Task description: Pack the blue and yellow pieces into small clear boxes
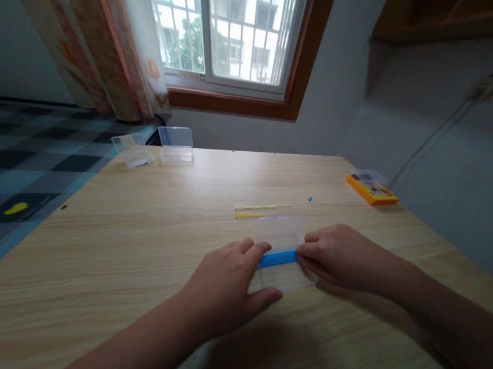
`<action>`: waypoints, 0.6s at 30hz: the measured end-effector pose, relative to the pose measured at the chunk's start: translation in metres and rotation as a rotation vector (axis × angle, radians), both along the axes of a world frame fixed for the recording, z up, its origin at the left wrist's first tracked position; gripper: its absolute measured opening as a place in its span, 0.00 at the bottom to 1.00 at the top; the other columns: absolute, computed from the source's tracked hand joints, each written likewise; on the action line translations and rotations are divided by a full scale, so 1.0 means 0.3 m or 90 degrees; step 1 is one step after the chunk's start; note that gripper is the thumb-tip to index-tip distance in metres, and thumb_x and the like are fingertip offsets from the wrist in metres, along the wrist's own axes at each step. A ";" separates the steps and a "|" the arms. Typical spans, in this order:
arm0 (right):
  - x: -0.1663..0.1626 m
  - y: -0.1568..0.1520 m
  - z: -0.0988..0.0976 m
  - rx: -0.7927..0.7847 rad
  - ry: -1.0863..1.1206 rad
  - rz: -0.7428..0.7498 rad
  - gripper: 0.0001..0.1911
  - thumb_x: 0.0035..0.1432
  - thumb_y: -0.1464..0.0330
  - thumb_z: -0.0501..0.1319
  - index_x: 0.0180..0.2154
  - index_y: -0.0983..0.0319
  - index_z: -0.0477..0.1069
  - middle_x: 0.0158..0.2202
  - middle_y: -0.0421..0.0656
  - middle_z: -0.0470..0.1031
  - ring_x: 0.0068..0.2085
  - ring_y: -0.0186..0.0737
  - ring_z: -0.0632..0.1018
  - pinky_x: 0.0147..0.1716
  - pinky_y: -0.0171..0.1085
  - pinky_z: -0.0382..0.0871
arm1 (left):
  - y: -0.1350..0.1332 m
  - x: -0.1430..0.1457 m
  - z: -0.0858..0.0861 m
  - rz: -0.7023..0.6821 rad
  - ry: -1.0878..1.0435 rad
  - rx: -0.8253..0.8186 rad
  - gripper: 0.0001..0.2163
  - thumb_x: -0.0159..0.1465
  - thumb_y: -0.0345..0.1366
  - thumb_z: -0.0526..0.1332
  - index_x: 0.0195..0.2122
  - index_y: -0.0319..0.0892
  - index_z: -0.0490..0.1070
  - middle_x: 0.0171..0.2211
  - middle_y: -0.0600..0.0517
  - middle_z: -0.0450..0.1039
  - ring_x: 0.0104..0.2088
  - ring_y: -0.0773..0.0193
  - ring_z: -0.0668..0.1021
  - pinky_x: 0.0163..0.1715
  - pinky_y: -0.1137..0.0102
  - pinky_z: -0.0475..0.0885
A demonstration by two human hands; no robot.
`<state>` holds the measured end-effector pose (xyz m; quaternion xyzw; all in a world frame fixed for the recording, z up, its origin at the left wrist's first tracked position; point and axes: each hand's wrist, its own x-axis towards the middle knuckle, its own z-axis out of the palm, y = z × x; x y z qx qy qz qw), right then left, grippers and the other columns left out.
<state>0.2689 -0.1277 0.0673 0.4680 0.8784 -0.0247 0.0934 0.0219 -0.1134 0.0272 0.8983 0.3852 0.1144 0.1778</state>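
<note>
Clear box (282,276), lid (281,232) raised, seated on the near-middle of the table btw. my two hands, w/ blue strips (278,258) lying across it just below the hinge side. L hand (233,283) spread wide at the box's left end, thumb by the near edge, index finger by the strips' left end; whether it grips or merely steadies, I can't tell. R hand (335,254) narrow, fingertips drawn together on the right end of the strips. Handling (my est.): box prob. v. light, thin stiff plastic, slick, apt to skid or crack at the hinge, so I'd take it by the short side walls, not the lid; strips prob. light, smooth and a bit springy, best pinched at the ends. Surface: pale wood-grain table (123,232), flat, w/ a row of pale pieces (260,207) and a shorter row of yellow pieces (245,215) beyond the lid, blue bits (310,199) to their right, an orange box (369,190) nr. the right edge, and two open clear cases (177,152) at the far left corner. Room: checked bed (72,163) left, curtain (113,51) and barred window (240,38) behind, wall shelf (445,27) upper right; light dim indoors.
</note>
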 end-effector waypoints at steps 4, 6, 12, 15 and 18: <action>0.004 -0.002 -0.004 0.014 0.012 0.005 0.08 0.63 0.74 0.61 0.31 0.64 0.77 0.30 0.42 0.77 0.26 0.31 0.70 0.27 0.36 0.47 | -0.003 -0.002 0.000 0.000 0.004 0.001 0.27 0.62 0.49 0.67 0.60 0.44 0.70 0.50 0.45 0.77 0.49 0.45 0.80 0.49 0.53 0.75; 0.006 -0.003 -0.007 0.016 0.013 0.007 0.08 0.63 0.74 0.61 0.31 0.64 0.77 0.30 0.42 0.77 0.26 0.31 0.70 0.27 0.36 0.47 | -0.004 -0.003 -0.003 -0.004 0.000 0.003 0.27 0.62 0.49 0.67 0.60 0.44 0.69 0.50 0.45 0.77 0.49 0.45 0.80 0.50 0.53 0.75; 0.005 -0.002 -0.009 0.020 0.005 0.005 0.08 0.63 0.72 0.61 0.31 0.63 0.77 0.30 0.42 0.77 0.26 0.31 0.69 0.27 0.36 0.46 | 0.000 -0.003 -0.006 -0.004 -0.009 0.003 0.27 0.62 0.48 0.67 0.60 0.44 0.69 0.50 0.45 0.76 0.49 0.45 0.80 0.49 0.52 0.76; 0.005 -0.006 -0.009 0.019 0.013 0.011 0.08 0.63 0.72 0.61 0.31 0.63 0.77 0.29 0.41 0.77 0.26 0.31 0.68 0.27 0.36 0.46 | 0.001 -0.001 0.000 -0.006 -0.007 0.002 0.27 0.62 0.48 0.67 0.60 0.44 0.69 0.50 0.45 0.77 0.49 0.45 0.80 0.49 0.51 0.76; 0.015 -0.013 -0.001 0.039 0.063 0.043 0.10 0.64 0.72 0.60 0.32 0.63 0.77 0.28 0.41 0.76 0.25 0.31 0.68 0.27 0.36 0.48 | -0.001 -0.001 0.004 -0.006 -0.006 0.004 0.27 0.62 0.48 0.67 0.60 0.44 0.70 0.50 0.45 0.77 0.49 0.45 0.80 0.49 0.52 0.75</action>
